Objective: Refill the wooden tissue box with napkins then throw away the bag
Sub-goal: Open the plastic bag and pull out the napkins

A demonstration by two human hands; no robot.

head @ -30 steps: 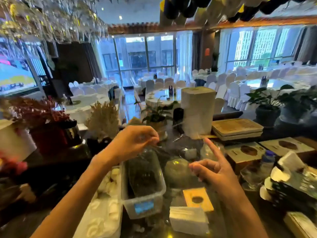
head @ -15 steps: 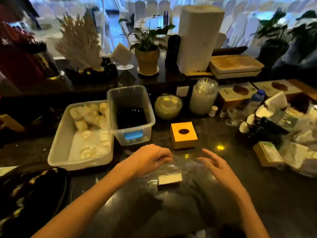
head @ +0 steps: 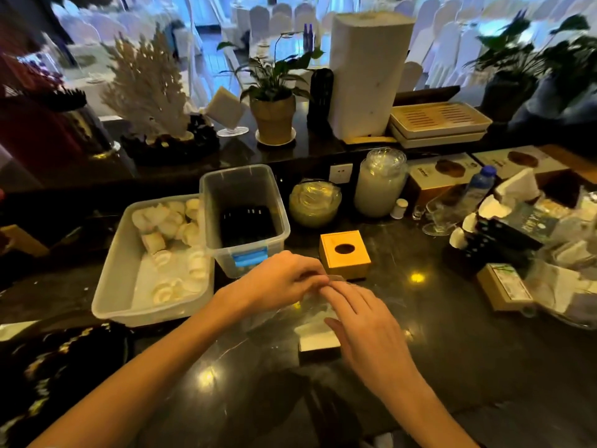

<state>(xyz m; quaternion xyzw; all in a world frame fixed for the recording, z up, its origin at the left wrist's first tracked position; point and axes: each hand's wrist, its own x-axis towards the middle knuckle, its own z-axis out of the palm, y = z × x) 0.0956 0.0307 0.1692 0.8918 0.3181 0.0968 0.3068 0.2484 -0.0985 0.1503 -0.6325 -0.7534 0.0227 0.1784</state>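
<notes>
The wooden tissue box (head: pixel 345 253), yellow-topped with a round dark hole, stands on the dark counter just beyond my hands. A clear plastic bag (head: pixel 310 305) with a white stack of napkins (head: pixel 318 337) inside lies on the counter in front of me. My left hand (head: pixel 284 281) pinches the bag's upper edge with closed fingers. My right hand (head: pixel 365 321) rests over the bag and napkins, its fingertips meeting the left hand at the bag's edge.
A clear storage bin (head: pixel 245 218) with a blue latch and a shallow tub of rolled white towels (head: pixel 151 260) stand to the left. Jars (head: pixel 379 182), a water bottle (head: pixel 478 185), boxes and clutter crowd the right. A raised ledge behind holds a potted plant (head: pixel 273 105).
The view dropped from the hall to the counter. The bagged napkins came down onto the counter. Both hands closed together on the bag's upper edge.
</notes>
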